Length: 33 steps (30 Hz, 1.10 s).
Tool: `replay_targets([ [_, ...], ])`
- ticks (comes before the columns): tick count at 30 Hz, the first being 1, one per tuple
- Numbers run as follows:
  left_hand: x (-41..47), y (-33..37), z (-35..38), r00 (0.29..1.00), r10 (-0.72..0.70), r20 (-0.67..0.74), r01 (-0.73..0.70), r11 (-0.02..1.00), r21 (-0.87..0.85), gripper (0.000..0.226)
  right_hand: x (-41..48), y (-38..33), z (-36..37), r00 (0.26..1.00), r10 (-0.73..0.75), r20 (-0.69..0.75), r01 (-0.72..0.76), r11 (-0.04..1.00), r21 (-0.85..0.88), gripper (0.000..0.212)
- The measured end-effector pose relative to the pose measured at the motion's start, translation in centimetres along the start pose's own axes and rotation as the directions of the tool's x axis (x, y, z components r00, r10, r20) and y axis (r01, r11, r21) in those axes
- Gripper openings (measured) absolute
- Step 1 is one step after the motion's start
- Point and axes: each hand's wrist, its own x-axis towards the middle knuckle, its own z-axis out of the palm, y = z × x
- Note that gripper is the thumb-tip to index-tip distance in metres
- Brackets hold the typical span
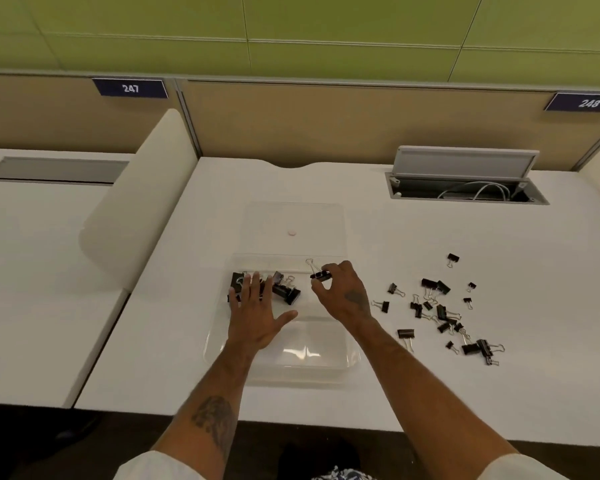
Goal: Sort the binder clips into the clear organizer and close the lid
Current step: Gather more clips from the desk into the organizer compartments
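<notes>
the white tabletop [174, 358] carries everything, with a cable hatch [465, 188] propped up at its far right. in the middle sits the clear organizer [326, 362], its lid [293, 220] folded back flat on the far side. the left hand [253, 320] lies spread, fingers straight, palm down over the organizer's left side, fingertips touching or just above a heap of larger black clips [284, 291] in a far left compartment. the right hand [343, 292] hovers over the far right part of the organizer and pinches a small black clip [321, 274] between thumb and fingers, one wire handle pointing away. well to the right of the organizer, loose clips [444, 313] of mixed sizes lie scattered on the tabletop, some touching, a few apart at the edges
</notes>
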Motion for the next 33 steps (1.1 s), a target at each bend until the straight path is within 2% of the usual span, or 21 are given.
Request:
replay_targets([
  [5,-0.8,-1.2,0.9,0.999,-0.048,0.017,0.048,0.999,0.007,0.099,0.3,-2.7,2.3,0.993,-0.041,0.107,0.05,0.996,-0.078,0.043],
  [10,-0.6,-1.3,1.5,0.998,-0.057,0.018,0.057,0.998,0.009,0.098,0.5,-3.7,3.3,0.992,-0.04,0.119,0.054,0.992,-0.117,0.045],
  [18,-0.4,-1.5,1.9,0.998,-0.057,0.0,0.057,0.998,0.007,0.094,0.0,-3.8,3.7,0.97,-0.074,0.234,0.125,0.97,-0.21,0.071],
  [21,-0.4,-1.5,1.9,0.998,-0.056,-0.011,0.056,0.998,0.005,0.096,-0.3,-3.7,3.6,0.966,-0.118,0.229,0.178,0.949,-0.259,0.095],
  [23,-0.5,-1.6,1.9,0.999,-0.051,-0.013,0.051,0.999,-0.013,0.098,-0.4,-3.3,3.6,0.965,-0.143,0.221,0.207,0.932,-0.298,0.102],
  [27,-0.4,-1.6,1.7,0.999,-0.04,-0.002,0.04,0.999,-0.011,0.099,-0.6,-2.6,3.3,0.967,-0.154,0.203,0.218,0.913,-0.344,0.1],
  [29,-0.4,-1.6,1.4,1.0,-0.028,-0.006,0.028,1.0,-0.01,0.097,-0.7,-2.2,3.1,0.97,-0.144,0.195,0.207,0.908,-0.364,0.091],
  [33,-0.1,-1.2,0.6,0.995,-0.009,-0.095,0.002,0.997,-0.076,0.091,-1.1,-0.8,2.1,0.982,-0.116,0.149,0.167,0.905,-0.392,0.08],
])
